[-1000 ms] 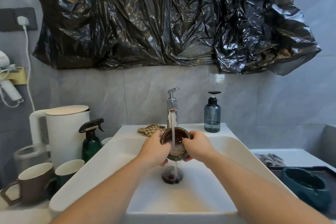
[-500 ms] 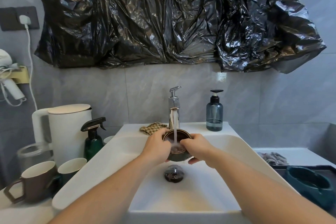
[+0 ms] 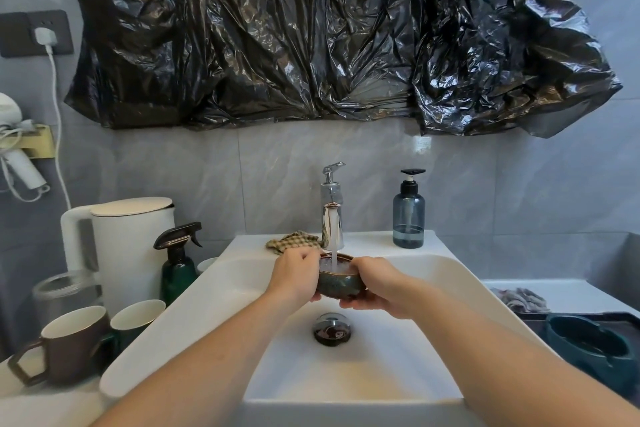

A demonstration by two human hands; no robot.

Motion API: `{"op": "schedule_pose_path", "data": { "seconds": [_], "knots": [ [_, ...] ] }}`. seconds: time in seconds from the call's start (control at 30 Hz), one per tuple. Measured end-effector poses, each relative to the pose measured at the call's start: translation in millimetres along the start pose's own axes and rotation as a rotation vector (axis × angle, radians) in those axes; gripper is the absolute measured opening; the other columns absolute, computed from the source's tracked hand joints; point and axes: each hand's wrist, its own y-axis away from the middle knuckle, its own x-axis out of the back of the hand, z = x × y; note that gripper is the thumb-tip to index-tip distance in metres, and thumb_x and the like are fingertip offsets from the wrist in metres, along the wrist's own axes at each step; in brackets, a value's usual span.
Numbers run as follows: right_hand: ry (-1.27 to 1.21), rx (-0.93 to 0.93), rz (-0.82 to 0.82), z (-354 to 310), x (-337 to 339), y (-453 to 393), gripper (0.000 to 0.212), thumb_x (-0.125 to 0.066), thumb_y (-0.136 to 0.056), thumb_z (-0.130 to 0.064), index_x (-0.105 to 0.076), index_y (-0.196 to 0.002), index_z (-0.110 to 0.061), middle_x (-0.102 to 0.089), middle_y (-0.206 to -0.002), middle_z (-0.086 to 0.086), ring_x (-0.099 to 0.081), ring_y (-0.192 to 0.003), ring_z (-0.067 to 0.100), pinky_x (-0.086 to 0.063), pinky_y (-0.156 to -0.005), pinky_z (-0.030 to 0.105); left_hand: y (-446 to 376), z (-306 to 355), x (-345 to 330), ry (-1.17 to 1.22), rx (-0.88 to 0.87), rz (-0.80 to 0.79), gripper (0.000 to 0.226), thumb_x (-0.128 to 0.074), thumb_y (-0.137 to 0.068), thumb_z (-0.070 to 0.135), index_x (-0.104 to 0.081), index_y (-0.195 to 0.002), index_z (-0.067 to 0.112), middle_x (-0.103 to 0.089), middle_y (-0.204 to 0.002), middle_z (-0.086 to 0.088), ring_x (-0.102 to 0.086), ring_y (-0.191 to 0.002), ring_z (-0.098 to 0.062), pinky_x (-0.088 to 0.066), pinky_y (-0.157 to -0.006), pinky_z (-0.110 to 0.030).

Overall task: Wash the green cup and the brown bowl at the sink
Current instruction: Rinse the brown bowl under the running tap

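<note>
The small brown bowl (image 3: 337,282) is held level over the white sink (image 3: 433,281), right under the chrome tap (image 3: 331,215). Water runs into it and it looks full. My left hand (image 3: 294,279) grips its left side, fingers curled over the rim. My right hand (image 3: 379,282) cups its right side and underside. The green cup (image 3: 136,321) stands on the counter at the left, beside a brown mug (image 3: 69,345), untouched.
A white kettle (image 3: 131,246), a green spray bottle (image 3: 178,265) and a glass jar (image 3: 65,291) crowd the left counter. A checked cloth (image 3: 292,241) and a soap dispenser (image 3: 408,215) sit behind the basin. A teal dish (image 3: 595,350) lies at the right. The drain plug (image 3: 332,328) is below the bowl.
The bowl has been levelled from a tilt toward me to upright under the stream and has filled with water. Both hands stay on it.
</note>
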Motion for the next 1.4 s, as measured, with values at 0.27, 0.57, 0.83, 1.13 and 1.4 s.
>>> {"op": "schedule_pose_path", "data": {
  "seconds": [0.27, 0.57, 0.83, 1.13, 1.4],
  "knots": [
    [0.217, 0.015, 0.079, 2, 0, -8, 0.03, -0.036, -0.105, -0.023, -0.06, -0.121, -0.015, -0.076, -0.1, 0.011, -0.075, -0.067, 0.018, -0.061, -0.062, 0.025, 2, 0, 1, -0.083, -0.05, -0.003, 0.038, -0.045, -0.104, 0.026, -0.072, -0.09, 0.004, -0.073, -0.088, -0.016, -0.065, -0.068, -0.025, -0.041, -0.039, -0.018],
    [0.361, 0.031, 0.131, 2, 0, -8, 0.031, -0.036, -0.103, -0.014, -0.059, -0.124, -0.01, -0.074, -0.104, 0.018, -0.076, -0.072, 0.026, -0.059, -0.053, 0.025, 12, 6, -1, -0.11, -0.106, -0.058, 0.036, -0.049, -0.106, 0.027, -0.062, -0.074, 0.015, -0.064, -0.071, -0.006, -0.06, -0.059, -0.018, -0.04, -0.039, -0.014],
    [0.414, -0.014, 0.184, 4, 2, -15, 0.024, -0.042, -0.103, -0.017, -0.057, -0.119, -0.007, -0.071, -0.102, 0.021, -0.074, -0.063, 0.028, -0.06, -0.051, 0.026, 14, 4, -2, -0.17, -0.103, -0.129, 0.035, -0.046, -0.106, 0.024, -0.062, -0.076, 0.019, -0.065, -0.072, -0.004, -0.063, -0.055, -0.015, -0.04, -0.041, -0.015],
    [0.49, 0.037, 0.239, 2, 4, -8, 0.029, -0.04, -0.101, -0.016, -0.061, -0.117, -0.005, -0.073, -0.101, 0.019, -0.069, -0.051, 0.019, -0.049, -0.042, 0.021, 10, -1, -4, -0.215, -0.055, -0.196, 0.037, -0.04, -0.11, 0.025, -0.063, -0.083, 0.018, -0.069, -0.077, -0.008, -0.065, -0.049, -0.016, -0.043, -0.041, -0.021],
    [0.538, 0.107, 0.31, 3, 6, -11, 0.032, -0.041, -0.102, -0.019, -0.065, -0.119, -0.007, -0.073, -0.106, 0.014, -0.069, -0.052, 0.017, -0.051, -0.052, 0.021, 11, -1, -4, -0.281, 0.003, -0.272, 0.038, -0.032, -0.108, 0.017, -0.056, -0.079, 0.017, -0.062, -0.07, -0.005, -0.061, -0.047, -0.015, -0.041, -0.042, -0.02]
  ]
}}
